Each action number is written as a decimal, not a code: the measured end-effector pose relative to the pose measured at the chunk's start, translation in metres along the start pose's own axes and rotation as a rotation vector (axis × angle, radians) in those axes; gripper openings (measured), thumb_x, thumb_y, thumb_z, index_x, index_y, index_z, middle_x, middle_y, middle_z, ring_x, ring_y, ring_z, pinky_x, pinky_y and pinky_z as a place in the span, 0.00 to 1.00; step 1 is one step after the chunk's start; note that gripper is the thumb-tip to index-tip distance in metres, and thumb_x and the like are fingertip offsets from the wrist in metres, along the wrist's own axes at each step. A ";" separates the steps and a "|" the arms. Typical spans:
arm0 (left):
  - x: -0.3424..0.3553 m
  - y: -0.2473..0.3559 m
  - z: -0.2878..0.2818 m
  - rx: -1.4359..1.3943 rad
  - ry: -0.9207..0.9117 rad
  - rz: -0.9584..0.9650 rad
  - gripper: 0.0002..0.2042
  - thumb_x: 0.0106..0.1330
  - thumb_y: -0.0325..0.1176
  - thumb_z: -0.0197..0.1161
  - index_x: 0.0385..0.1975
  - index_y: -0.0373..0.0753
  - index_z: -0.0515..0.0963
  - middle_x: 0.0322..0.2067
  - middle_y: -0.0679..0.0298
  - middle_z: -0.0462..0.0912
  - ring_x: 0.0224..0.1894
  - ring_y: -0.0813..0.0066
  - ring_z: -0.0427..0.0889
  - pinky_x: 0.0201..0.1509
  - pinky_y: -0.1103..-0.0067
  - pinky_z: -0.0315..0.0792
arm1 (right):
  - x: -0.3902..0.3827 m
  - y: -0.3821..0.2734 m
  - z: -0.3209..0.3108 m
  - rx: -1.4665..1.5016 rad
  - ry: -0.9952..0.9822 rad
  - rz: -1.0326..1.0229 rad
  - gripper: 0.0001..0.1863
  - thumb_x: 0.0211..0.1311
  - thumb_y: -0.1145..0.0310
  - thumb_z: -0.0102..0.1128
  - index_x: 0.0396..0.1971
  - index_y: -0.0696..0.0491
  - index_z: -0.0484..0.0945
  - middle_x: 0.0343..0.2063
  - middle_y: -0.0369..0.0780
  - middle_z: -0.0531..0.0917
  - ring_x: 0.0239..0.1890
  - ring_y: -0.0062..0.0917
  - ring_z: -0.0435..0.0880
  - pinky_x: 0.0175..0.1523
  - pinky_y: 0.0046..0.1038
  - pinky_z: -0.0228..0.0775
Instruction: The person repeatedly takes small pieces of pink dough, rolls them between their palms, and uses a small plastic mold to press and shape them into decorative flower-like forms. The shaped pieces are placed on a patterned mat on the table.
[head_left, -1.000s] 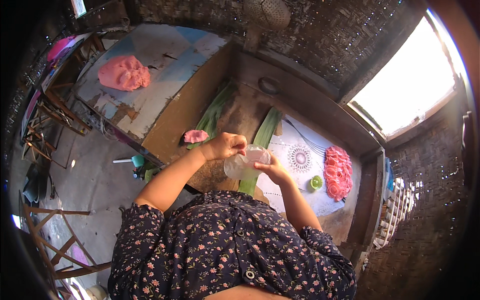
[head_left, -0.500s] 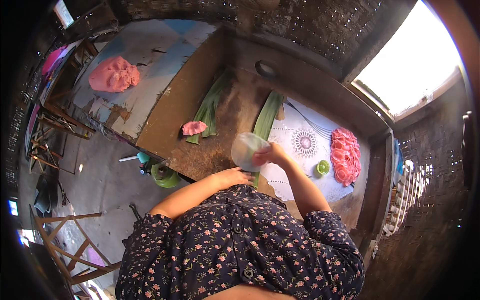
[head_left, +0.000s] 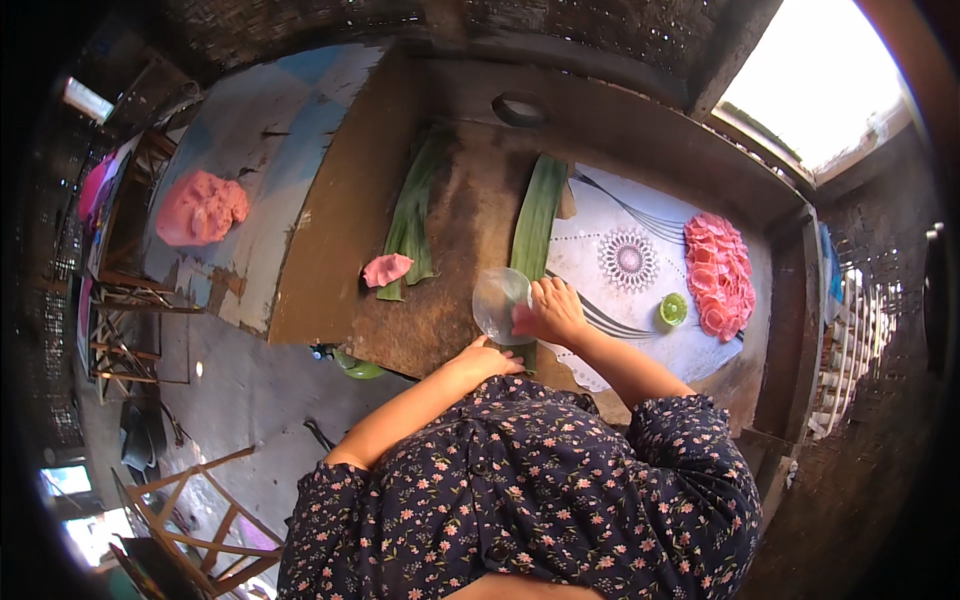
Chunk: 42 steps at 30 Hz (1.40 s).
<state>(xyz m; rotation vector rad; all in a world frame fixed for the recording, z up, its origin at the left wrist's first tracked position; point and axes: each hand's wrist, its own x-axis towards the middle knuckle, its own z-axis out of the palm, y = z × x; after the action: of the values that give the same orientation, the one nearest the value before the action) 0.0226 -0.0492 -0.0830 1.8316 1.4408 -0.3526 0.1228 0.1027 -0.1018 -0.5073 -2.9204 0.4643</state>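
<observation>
Right hand [head_left: 563, 313] grasps the clear disc [head_left: 494, 303]; keep the pink dough [head_left: 521, 321] beside that hand uncreased. Left hand [head_left: 487, 358], just below: grip unclear.

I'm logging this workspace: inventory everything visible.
Dough lumps: 2, pink, left tabletop and left leaf
Leaf strips: 2, green, brown worktop
Plastic disc: 1, transparent, centre
Dough piece: 1, pink, disc's right
Cloth: 1, white, right worktop
Flat rounds: many, pink, cloth's right
Cup: 1, green, cloth
Window opening: 1, white, upper right
Wooden frames: several, brown, left floor
Shirt: 1, navy floral, bottom
Left-hand grip: 1, bare, disc's lower edge
Right-hand grip: 1, bare, disc's right
</observation>
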 end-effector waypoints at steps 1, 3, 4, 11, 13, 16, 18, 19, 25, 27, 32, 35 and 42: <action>0.003 -0.002 0.002 -0.010 -0.049 -0.011 0.18 0.66 0.42 0.39 0.56 0.60 0.67 0.56 0.79 0.70 0.58 0.80 0.68 0.67 0.54 0.44 | -0.002 0.002 0.001 0.005 0.008 -0.007 0.29 0.35 0.47 0.67 0.33 0.54 0.73 0.32 0.40 0.75 0.41 0.33 0.73 0.42 0.36 0.63; 0.012 -0.009 0.010 -0.076 -0.153 -0.037 0.19 0.67 0.43 0.38 0.57 0.59 0.65 0.57 0.79 0.67 0.59 0.81 0.65 0.67 0.55 0.44 | -0.002 0.006 0.002 0.017 0.026 -0.021 0.32 0.31 0.45 0.69 0.33 0.53 0.72 0.32 0.39 0.74 0.40 0.32 0.71 0.42 0.36 0.61; 0.017 -0.013 0.015 -0.103 -0.184 -0.027 0.19 0.67 0.43 0.38 0.57 0.59 0.64 0.58 0.79 0.66 0.60 0.82 0.64 0.67 0.55 0.44 | -0.001 0.009 0.003 0.012 0.043 -0.009 0.32 0.30 0.45 0.69 0.33 0.53 0.72 0.33 0.39 0.73 0.40 0.32 0.71 0.42 0.36 0.61; 0.016 -0.026 0.064 0.800 0.206 0.142 0.21 0.66 0.35 0.36 0.59 0.60 0.61 0.59 0.81 0.64 0.60 0.86 0.64 0.63 0.45 0.43 | 0.044 0.040 0.005 0.001 0.142 0.061 0.35 0.25 0.41 0.69 0.32 0.50 0.70 0.31 0.37 0.70 0.38 0.32 0.68 0.40 0.34 0.55; 0.007 -0.022 0.066 0.022 0.305 0.078 0.22 0.65 0.31 0.37 0.58 0.57 0.64 0.59 0.79 0.67 0.59 0.83 0.66 0.63 0.47 0.42 | 0.061 0.050 0.004 -0.009 0.185 0.060 0.35 0.25 0.41 0.69 0.32 0.50 0.70 0.31 0.37 0.69 0.38 0.32 0.68 0.39 0.34 0.55; -0.003 -0.016 0.056 -0.119 0.348 0.112 0.22 0.64 0.29 0.37 0.58 0.56 0.65 0.59 0.77 0.66 0.61 0.82 0.64 0.64 0.47 0.39 | 0.085 0.063 0.002 -0.058 0.140 0.116 0.34 0.28 0.41 0.69 0.34 0.49 0.69 0.33 0.37 0.70 0.41 0.30 0.68 0.42 0.35 0.56; -0.007 -0.012 0.048 -0.178 0.259 0.084 0.22 0.64 0.32 0.39 0.58 0.54 0.64 0.59 0.75 0.66 0.62 0.81 0.64 0.64 0.48 0.37 | 0.099 0.071 0.000 -0.090 0.110 0.135 0.35 0.30 0.40 0.68 0.36 0.49 0.68 0.35 0.37 0.69 0.43 0.30 0.67 0.43 0.35 0.57; -0.008 -0.011 0.043 -0.188 0.267 0.092 0.21 0.64 0.33 0.39 0.58 0.54 0.64 0.60 0.74 0.66 0.62 0.80 0.64 0.64 0.48 0.37 | 0.105 0.075 0.000 -0.098 0.130 0.147 0.35 0.30 0.40 0.68 0.36 0.49 0.68 0.35 0.37 0.69 0.43 0.30 0.67 0.43 0.36 0.57; -0.012 -0.008 0.031 -0.214 0.199 0.083 0.21 0.65 0.34 0.39 0.59 0.53 0.63 0.61 0.74 0.64 0.62 0.77 0.63 0.64 0.46 0.37 | 0.144 0.098 0.000 -0.126 0.172 0.268 0.33 0.35 0.44 0.68 0.39 0.48 0.68 0.39 0.36 0.69 0.47 0.30 0.66 0.44 0.36 0.58; -0.012 -0.007 0.029 -0.142 0.150 0.044 0.21 0.66 0.37 0.39 0.60 0.57 0.61 0.62 0.77 0.62 0.63 0.81 0.61 0.65 0.46 0.35 | 0.156 0.101 -0.003 -0.167 0.173 0.321 0.32 0.35 0.45 0.69 0.38 0.48 0.69 0.39 0.37 0.72 0.47 0.30 0.69 0.44 0.36 0.60; -0.005 -0.006 0.028 -0.021 0.063 0.021 0.23 0.65 0.37 0.38 0.62 0.59 0.57 0.64 0.78 0.58 0.63 0.80 0.62 0.64 0.43 0.38 | 0.147 0.078 -0.015 0.082 0.098 0.435 0.27 0.34 0.48 0.68 0.33 0.49 0.73 0.30 0.39 0.81 0.40 0.31 0.79 0.41 0.39 0.65; -0.001 -0.006 0.032 0.096 0.093 0.003 0.22 0.65 0.35 0.37 0.61 0.59 0.59 0.62 0.79 0.60 0.61 0.81 0.64 0.60 0.41 0.46 | 0.104 0.056 -0.018 0.313 -0.417 0.437 0.24 0.39 0.50 0.65 0.34 0.50 0.73 0.31 0.40 0.81 0.42 0.32 0.78 0.42 0.39 0.65; -0.003 -0.011 0.042 -0.108 0.199 0.048 0.23 0.65 0.34 0.36 0.61 0.59 0.60 0.61 0.79 0.63 0.62 0.83 0.62 0.63 0.44 0.40 | 0.053 0.050 -0.001 -0.112 0.145 -0.108 0.32 0.29 0.40 0.67 0.30 0.49 0.69 0.31 0.37 0.70 0.39 0.30 0.68 0.43 0.37 0.58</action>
<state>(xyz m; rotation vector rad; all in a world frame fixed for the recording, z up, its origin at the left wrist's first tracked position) 0.0214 -0.0797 -0.1132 1.8510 1.5150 -0.0685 0.0889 0.1661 -0.1124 -0.3769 -2.8268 0.2403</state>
